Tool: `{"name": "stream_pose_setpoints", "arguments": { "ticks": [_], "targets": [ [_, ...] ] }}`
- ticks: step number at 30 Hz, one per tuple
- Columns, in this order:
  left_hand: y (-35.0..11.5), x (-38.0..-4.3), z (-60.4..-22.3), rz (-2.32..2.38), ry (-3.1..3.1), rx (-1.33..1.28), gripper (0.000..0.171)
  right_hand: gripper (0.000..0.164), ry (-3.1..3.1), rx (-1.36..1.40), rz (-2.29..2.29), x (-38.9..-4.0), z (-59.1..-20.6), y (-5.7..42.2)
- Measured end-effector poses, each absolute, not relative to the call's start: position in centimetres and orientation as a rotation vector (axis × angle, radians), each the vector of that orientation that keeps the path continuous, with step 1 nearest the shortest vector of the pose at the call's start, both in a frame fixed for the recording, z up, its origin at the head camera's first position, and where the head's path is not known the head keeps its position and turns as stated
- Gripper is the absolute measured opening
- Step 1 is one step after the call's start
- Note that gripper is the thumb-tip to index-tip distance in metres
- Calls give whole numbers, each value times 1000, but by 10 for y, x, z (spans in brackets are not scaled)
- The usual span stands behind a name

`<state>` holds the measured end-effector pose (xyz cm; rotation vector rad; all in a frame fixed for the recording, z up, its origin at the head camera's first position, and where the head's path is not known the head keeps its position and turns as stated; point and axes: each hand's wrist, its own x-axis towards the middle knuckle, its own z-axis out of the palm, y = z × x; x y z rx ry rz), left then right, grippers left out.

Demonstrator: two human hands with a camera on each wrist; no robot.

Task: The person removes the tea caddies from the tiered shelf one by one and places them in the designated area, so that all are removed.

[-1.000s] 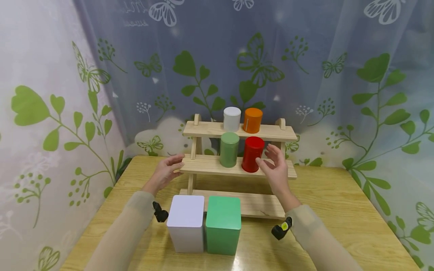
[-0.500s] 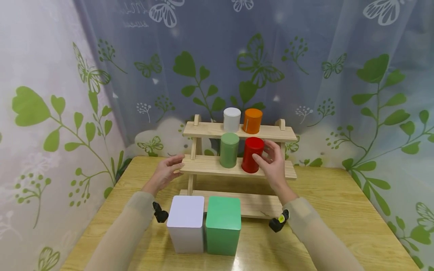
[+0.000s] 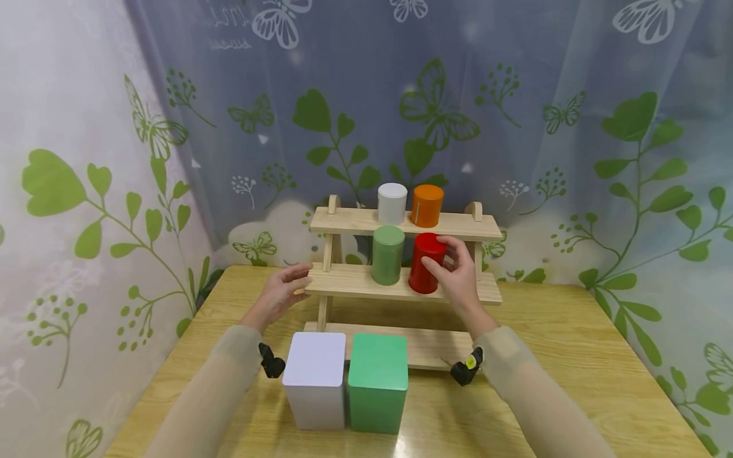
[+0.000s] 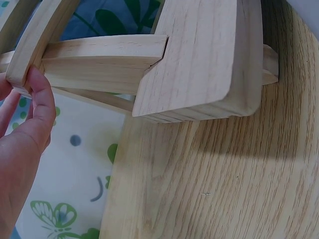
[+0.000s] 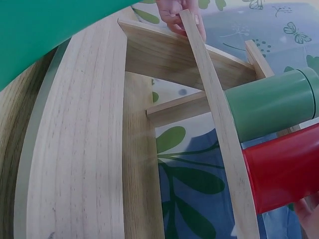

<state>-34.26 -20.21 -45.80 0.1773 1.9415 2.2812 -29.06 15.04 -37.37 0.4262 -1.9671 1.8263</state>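
My two hands are well apart, each one on something: my right hand (image 3: 460, 283) is curled round the red canister (image 3: 418, 275), thumb across its front and fingers about its right side near the lid, while my left hand (image 3: 279, 294) pinches the left end of the middle shelf (image 3: 346, 278) between thumb and fingers. The red canister stands upright on that middle shelf, right of the centre, with the sage-green canister (image 3: 387, 256) upright just beside it on the left, a narrow gap between them. On the top shelf (image 3: 352, 219) behind, I have the white canister (image 3: 392, 205) and the orange canister (image 3: 427, 207) standing side by side, and below them all runs the bottom shelf (image 3: 435, 346) of the same pale wooden stand. Nearer to me, on the wood-grain table (image 3: 550, 375), the lilac-white box (image 3: 315, 362) and the bright green box (image 3: 378, 366) sit close together in front of the stand. Behind everything hangs a curtain (image 3: 355, 57) printed with butterflies and leaves
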Motion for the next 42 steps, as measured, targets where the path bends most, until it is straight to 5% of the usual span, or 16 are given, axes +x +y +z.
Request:
{"name": "stream_pose_setpoints", "arguments": {
  "ticks": [23, 42],
  "targets": [
    [-202, -343, -457, 2296, 1927, 183, 48, 43, -1837, 329, 1936, -291, -384, 161],
    [-202, -344, -460, 2262, 1954, 174, 49, 42, -1719, 523, 2036, -273, -404, 179]
  ]
}}
